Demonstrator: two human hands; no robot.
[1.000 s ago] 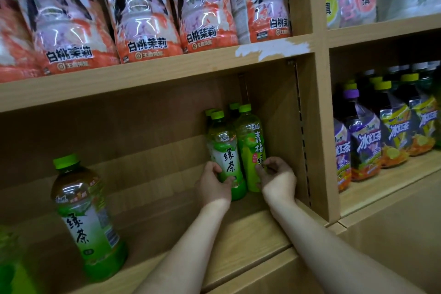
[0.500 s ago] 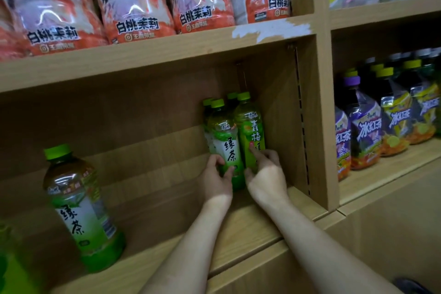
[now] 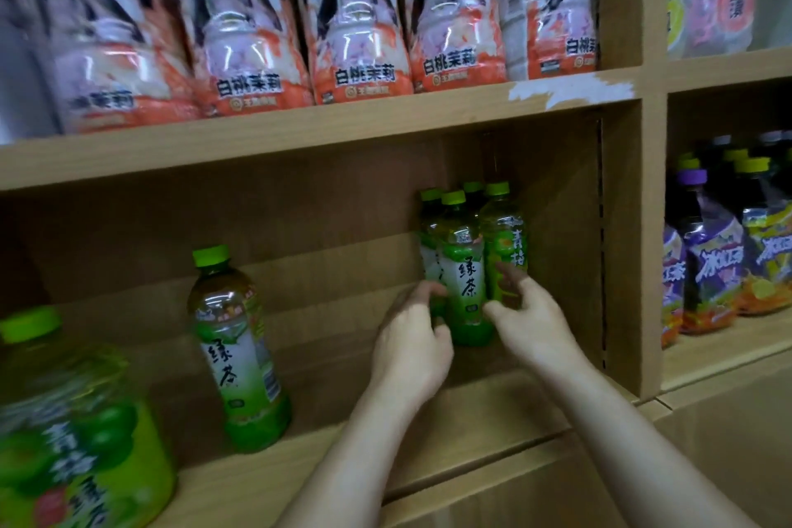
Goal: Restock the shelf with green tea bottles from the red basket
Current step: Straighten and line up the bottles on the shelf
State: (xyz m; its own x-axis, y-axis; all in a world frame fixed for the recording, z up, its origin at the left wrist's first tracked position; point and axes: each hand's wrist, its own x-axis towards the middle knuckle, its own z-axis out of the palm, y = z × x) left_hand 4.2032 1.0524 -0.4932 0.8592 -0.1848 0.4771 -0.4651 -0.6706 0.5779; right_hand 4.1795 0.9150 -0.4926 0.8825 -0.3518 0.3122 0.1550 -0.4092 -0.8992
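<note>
A green tea bottle [image 3: 466,270] with a green cap stands at the front of a cluster at the right end of the wooden shelf [image 3: 471,412]. My left hand [image 3: 409,349] curls around its lower left side, thumb in front. My right hand [image 3: 531,324] has its fingers spread, with the thumb against that bottle's lower right and the fingertips on a lime-green bottle [image 3: 505,244] beside it. More green-capped bottles stand behind. Another green tea bottle [image 3: 240,360] stands alone further left. The red basket is out of view.
A large blurred green bottle [image 3: 73,437] fills the near left corner. Pink and orange bottles [image 3: 360,34] line the shelf above. A wooden divider [image 3: 621,236] closes the compartment on the right, with purple and yellow drinks [image 3: 720,261] beyond it.
My right hand has moved up and left from the lime-green bottle's base, fingers now spread across both front bottles. My left hand stays at the green tea bottle. The view shifted.
</note>
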